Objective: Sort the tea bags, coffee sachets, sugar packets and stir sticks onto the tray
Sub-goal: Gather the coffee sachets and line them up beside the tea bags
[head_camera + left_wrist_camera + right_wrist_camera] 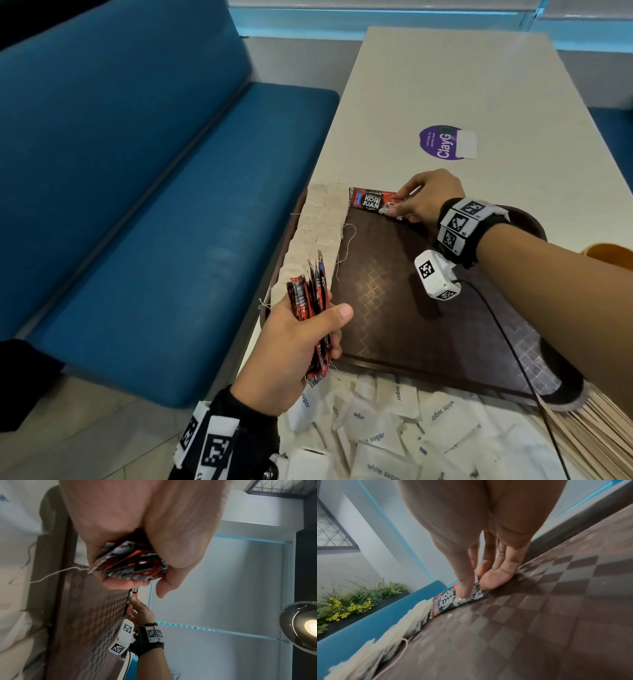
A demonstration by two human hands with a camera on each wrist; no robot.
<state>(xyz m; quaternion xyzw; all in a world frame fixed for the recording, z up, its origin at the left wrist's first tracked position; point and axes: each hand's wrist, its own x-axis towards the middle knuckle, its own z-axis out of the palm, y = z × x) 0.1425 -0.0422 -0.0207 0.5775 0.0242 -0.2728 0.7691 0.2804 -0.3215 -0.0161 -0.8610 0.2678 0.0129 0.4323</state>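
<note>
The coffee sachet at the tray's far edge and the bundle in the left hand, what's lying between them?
In the head view, only bare tray floor and loose tea bag strings lie between the coffee sachet and the bundle.

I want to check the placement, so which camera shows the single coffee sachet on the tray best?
The head view: the coffee sachet lies flat at the tray's far edge, pinched by the right hand. The right wrist view shows it close but blurred; the left wrist view shows only a sliver.

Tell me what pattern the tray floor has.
A brown checkered diamond grid on the tray; clearest in the right wrist view.
</note>
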